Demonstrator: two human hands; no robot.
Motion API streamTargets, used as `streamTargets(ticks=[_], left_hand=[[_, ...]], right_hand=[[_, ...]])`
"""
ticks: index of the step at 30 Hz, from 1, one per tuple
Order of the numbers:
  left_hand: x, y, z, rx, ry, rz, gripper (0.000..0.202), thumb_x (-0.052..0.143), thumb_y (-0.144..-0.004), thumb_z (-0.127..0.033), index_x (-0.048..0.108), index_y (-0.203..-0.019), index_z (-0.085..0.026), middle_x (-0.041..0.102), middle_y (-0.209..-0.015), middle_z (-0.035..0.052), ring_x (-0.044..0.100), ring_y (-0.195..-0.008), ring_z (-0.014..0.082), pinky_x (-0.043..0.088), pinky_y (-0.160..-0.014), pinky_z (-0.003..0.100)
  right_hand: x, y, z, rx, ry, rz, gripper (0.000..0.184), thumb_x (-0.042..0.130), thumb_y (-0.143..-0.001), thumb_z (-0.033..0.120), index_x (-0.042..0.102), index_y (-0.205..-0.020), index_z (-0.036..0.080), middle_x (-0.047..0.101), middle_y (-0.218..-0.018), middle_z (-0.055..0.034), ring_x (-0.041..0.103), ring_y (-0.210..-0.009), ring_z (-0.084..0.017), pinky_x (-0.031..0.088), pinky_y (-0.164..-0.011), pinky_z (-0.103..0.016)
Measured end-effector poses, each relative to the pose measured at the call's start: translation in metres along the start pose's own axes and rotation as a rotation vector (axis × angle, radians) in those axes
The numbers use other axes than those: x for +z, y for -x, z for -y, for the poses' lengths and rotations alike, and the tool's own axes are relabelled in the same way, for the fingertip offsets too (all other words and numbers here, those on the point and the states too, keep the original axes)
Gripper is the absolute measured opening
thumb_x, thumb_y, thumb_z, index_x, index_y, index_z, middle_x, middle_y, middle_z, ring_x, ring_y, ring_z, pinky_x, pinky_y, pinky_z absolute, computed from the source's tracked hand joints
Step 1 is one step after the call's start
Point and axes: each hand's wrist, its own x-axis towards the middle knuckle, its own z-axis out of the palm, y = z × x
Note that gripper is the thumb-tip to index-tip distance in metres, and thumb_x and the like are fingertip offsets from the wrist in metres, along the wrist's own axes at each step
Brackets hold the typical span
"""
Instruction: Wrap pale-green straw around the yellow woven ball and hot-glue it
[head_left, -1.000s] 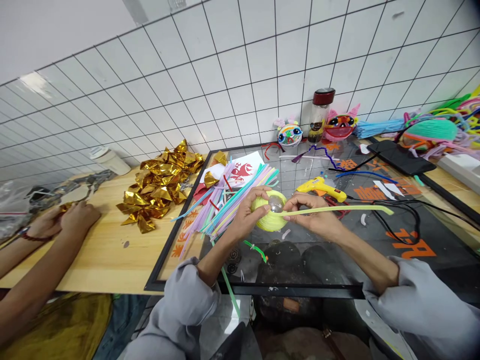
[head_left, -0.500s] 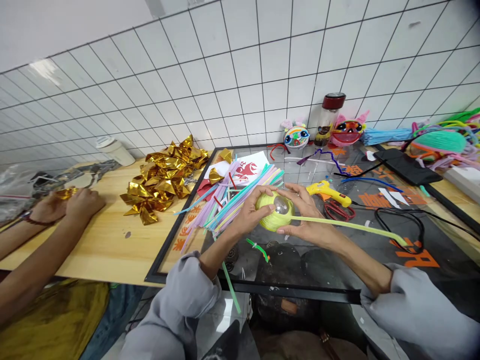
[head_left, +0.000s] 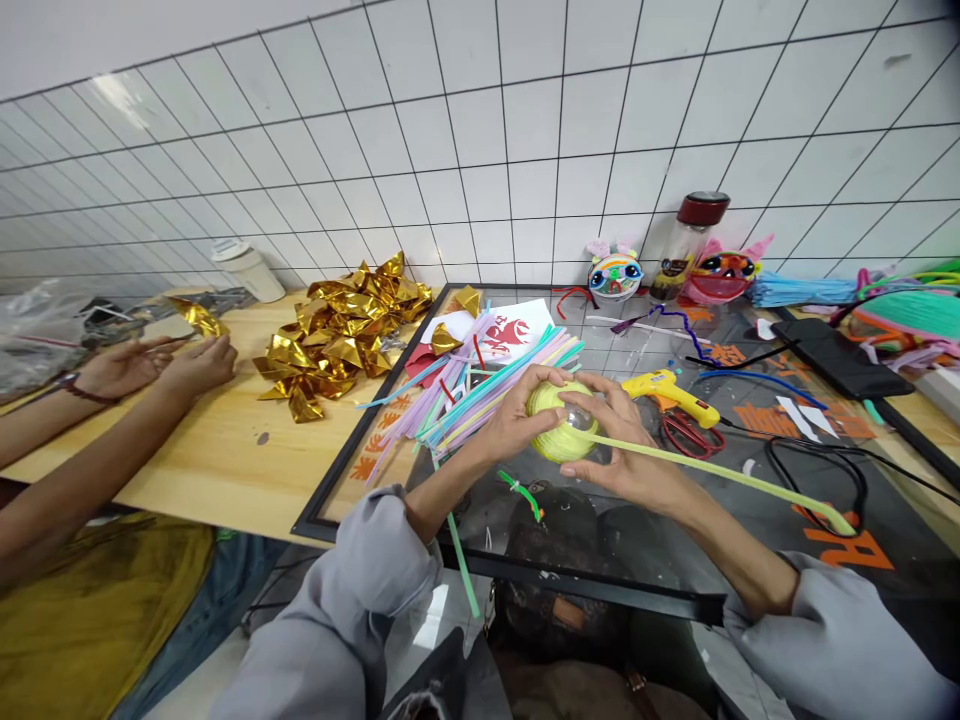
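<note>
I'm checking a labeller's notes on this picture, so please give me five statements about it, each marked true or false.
1. The left hand and right hand both hold the yellow ball. True.
2. A long yellow strip stretches from the ball past the right hand. True.
3. The left hand grips the yellow glue gun. False: neither hand grips it.
4. The gold foil pile lies right of the ball. False: it lies left.
5. The clear bottle has a dark red lid. True.
</note>
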Motion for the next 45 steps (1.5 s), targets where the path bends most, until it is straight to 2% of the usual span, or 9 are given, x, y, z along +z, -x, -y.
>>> streamTargets(ticks=[5, 10, 13, 17, 21, 29, 32, 35, 45], left_hand=[[-0.001, 0.0, 0.002, -0.001, -0.027, -0.013, 0.035, 0.069, -0.084, -0.044, 0.053, -0.108, -0.024, 0.061, -0.124, 0.008, 0.058, -0.122, 0.0247, 0.046, -0.106, 0.039], [0.0, -0.001, 0.002, 0.009, -0.017, -0.008, 0.032, 0.069, -0.085, -0.041, 0.053, -0.106, -0.023, 0.062, -0.123, 0.0084, 0.057, -0.124, 0.0249, 0.044, -0.109, 0.04], [0.0, -0.001, -0.001, -0.013, -0.003, -0.002, 0.033, 0.07, -0.084, -0.041, 0.053, -0.105, -0.022, 0.062, -0.123, 0.0083, 0.058, -0.12, 0.0248, 0.045, -0.104, 0.038], [0.0, 0.0, -0.005, -0.056, -0.001, -0.005, 0.032, 0.069, -0.082, -0.039, 0.054, -0.104, -0.021, 0.062, -0.123, 0.0074, 0.058, -0.116, 0.0244, 0.046, -0.099, 0.035], [0.0, 0.0, -0.004, -0.058, 0.0, -0.015, 0.031, 0.069, -0.081, -0.038, 0.055, -0.103, -0.022, 0.062, -0.122, 0.0065, 0.058, -0.115, 0.0238, 0.045, -0.099, 0.034], [0.0, 0.0, -0.001, -0.024, 0.032, -0.012, 0.031, 0.07, -0.083, -0.035, 0.054, -0.106, -0.022, 0.062, -0.125, 0.0079, 0.056, -0.122, 0.0253, 0.042, -0.106, 0.037], [0.0, 0.0, 0.0, -0.024, 0.031, -0.014, 0.031, 0.07, -0.083, -0.035, 0.053, -0.106, -0.022, 0.062, -0.124, 0.008, 0.057, -0.121, 0.0253, 0.042, -0.105, 0.037], [0.0, -0.001, 0.001, -0.02, 0.026, -0.017, 0.031, 0.07, -0.083, -0.035, 0.054, -0.106, -0.022, 0.062, -0.125, 0.0077, 0.057, -0.121, 0.0252, 0.043, -0.105, 0.037], [-0.001, 0.0, 0.006, -0.001, 0.062, -0.006, 0.033, 0.071, -0.082, -0.035, 0.054, -0.107, -0.023, 0.06, -0.128, 0.008, 0.054, -0.126, 0.0267, 0.04, -0.109, 0.04]], right_hand=[[-0.008, 0.001, -0.001, -0.009, -0.102, -0.032, 0.049, 0.067, -0.088, 0.032, 0.058, -0.136, 0.03, 0.047, -0.15, -0.0118, 0.043, -0.143, -0.033, 0.037, -0.116, -0.054], [-0.021, -0.009, -0.018, 0.066, -0.171, -0.322, 0.012, 0.066, -0.09, 0.035, 0.073, -0.093, 0.025, 0.068, -0.109, -0.0089, 0.064, -0.108, -0.027, 0.049, -0.099, -0.045], [-0.021, -0.023, -0.023, 0.109, -0.173, -0.369, 0.019, 0.072, -0.087, 0.042, 0.075, -0.081, 0.024, 0.067, -0.088, -0.006, 0.065, -0.091, -0.025, 0.051, -0.089, -0.042], [-0.01, -0.043, -0.02, 0.088, -0.256, -0.334, 0.024, 0.078, -0.08, 0.047, 0.08, -0.091, 0.026, 0.068, -0.096, -0.0059, 0.064, -0.097, -0.025, 0.05, -0.094, -0.045], [0.001, -0.053, -0.016, 0.088, -0.32, -0.325, 0.024, 0.079, -0.077, 0.049, 0.078, -0.079, 0.025, 0.069, -0.098, -0.0065, 0.064, -0.101, -0.025, 0.047, -0.097, -0.047], [-0.008, -0.037, -0.027, 0.177, -0.213, -0.586, 0.042, 0.06, -0.091, 0.043, 0.055, -0.054, 0.022, 0.06, -0.075, -0.0029, 0.06, -0.08, -0.02, 0.047, -0.078, -0.037], [-0.007, -0.03, -0.029, 0.143, -0.182, -0.541, 0.014, 0.065, -0.083, 0.035, 0.069, -0.077, 0.023, 0.064, -0.105, -0.0064, 0.061, -0.104, -0.026, 0.049, -0.089, -0.04], [-0.002, -0.026, -0.026, 0.017, -0.14, -0.387, 0.028, 0.056, -0.091, 0.031, 0.074, -0.112, 0.029, 0.06, -0.125, -0.0077, 0.057, -0.121, -0.027, 0.047, -0.099, -0.045], [0.01, -0.02, -0.014, -0.143, 0.213, -0.402, 0.035, 0.048, -0.101, 0.023, 0.079, -0.108, 0.037, 0.063, -0.121, -0.0068, 0.057, -0.112, -0.026, 0.043, -0.093, -0.046]])
